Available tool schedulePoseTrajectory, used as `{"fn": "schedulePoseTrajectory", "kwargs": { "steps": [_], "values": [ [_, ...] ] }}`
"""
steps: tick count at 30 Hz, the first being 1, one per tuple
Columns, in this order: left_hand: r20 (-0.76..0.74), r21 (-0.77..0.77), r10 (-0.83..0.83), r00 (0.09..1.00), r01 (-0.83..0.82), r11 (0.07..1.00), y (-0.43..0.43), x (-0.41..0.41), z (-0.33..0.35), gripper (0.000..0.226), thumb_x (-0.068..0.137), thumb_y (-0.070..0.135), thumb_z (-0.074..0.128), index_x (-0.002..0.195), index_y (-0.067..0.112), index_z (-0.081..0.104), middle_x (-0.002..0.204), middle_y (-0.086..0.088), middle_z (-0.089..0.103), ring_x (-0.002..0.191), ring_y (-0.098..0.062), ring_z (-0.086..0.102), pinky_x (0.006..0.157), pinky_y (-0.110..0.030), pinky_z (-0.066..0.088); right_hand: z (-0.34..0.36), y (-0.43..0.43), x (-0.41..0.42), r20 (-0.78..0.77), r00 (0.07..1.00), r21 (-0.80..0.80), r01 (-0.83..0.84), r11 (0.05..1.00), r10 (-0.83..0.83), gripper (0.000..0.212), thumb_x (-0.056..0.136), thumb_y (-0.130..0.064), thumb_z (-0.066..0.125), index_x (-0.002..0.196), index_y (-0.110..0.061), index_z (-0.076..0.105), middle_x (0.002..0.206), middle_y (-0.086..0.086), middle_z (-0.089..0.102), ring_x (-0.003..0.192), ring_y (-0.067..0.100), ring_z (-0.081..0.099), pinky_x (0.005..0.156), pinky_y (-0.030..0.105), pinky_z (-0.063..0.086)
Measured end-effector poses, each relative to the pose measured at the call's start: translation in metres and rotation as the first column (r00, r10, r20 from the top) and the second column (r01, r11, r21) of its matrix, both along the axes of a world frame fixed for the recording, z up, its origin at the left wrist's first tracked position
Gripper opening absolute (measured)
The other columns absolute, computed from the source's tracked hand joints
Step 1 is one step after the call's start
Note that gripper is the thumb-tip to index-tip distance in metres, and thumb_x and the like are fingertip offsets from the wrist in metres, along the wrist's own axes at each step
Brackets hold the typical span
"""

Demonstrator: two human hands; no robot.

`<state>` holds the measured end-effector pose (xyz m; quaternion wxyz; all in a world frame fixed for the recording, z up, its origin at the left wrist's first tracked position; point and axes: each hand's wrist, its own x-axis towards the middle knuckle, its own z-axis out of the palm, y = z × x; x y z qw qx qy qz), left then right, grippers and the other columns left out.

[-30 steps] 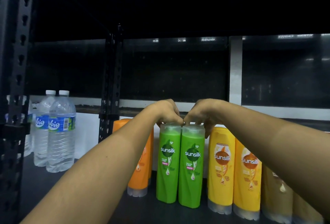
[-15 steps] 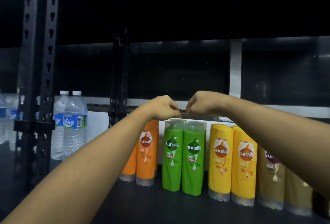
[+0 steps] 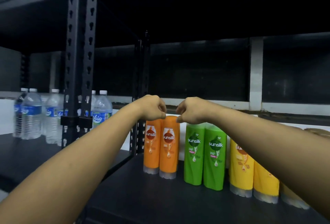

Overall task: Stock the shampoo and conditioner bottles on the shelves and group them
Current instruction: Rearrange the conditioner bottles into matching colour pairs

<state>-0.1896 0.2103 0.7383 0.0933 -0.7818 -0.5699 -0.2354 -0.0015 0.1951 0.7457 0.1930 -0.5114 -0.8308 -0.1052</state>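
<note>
Dark metal shelf [image 3: 142,197]: your left grip [image 3: 151,107] and right grip [image 3: 192,110] curl over orange plastic bottles [image 3: 167,145], likely aligning them; actual hold unclear.

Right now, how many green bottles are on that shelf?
2. The left green bottle stands just right of the orange bottles. The right green bottle stands against it, next to the yellow bottles. Others may be hidden behind them.

Yellow bottles [image 3: 241,170] half behind right forearm [image 3: 267,134], water bottles [image 3: 30,115] blurred
</note>
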Motion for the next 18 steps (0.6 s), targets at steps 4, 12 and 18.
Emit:
{"fn": "schedulePoseTrajectory", "kwargs": {
  "steps": [4, 12, 18],
  "values": [
    [0.03, -0.041, 0.061, 0.998, -0.06, 0.997, 0.012, -0.013, -0.015, 0.056, 0.092, 0.032, 0.071, 0.144, 0.025, 0.053, 0.143, -0.002, 0.057, 0.126, -0.023, 0.057, 0.088, -0.031, 0.047, -0.014, 0.012, -0.019, 0.132, 0.991, 0.105, -0.004, 0.994, -0.01, 0.047, 0.089, -0.037, 0.071, 0.132, -0.019, 0.064, 0.121, 0.001, 0.069, 0.106, 0.02, 0.065, 0.076, 0.028, 0.049],
    [0.182, -0.107, 0.059, 0.982, -0.04, 0.993, 0.035, -0.025, -0.041, 0.061, 0.089, 0.03, 0.075, 0.143, 0.037, 0.047, 0.126, -0.002, 0.056, 0.101, -0.02, 0.058, 0.075, -0.033, 0.051, -0.027, 0.033, -0.046, 0.315, 0.948, 0.158, -0.005, 0.987, -0.046, 0.067, 0.087, -0.053, 0.071, 0.146, -0.031, 0.048, 0.124, 0.0, 0.066, 0.111, 0.023, 0.062, 0.087, 0.037, 0.055],
    [0.292, -0.037, 0.007, 0.956, 0.004, 0.999, 0.041, -0.028, -0.052, 0.049, 0.092, 0.03, 0.074, 0.135, 0.036, 0.05, 0.122, 0.0, 0.059, 0.099, -0.022, 0.062, 0.072, -0.035, 0.057, -0.023, 0.039, -0.054, 0.27, 0.962, 0.11, 0.007, 0.994, -0.036, 0.06, 0.088, -0.041, 0.074, 0.143, -0.03, 0.052, 0.128, 0.0, 0.063, 0.114, 0.022, 0.06, 0.077, 0.031, 0.044]
  ]
}}
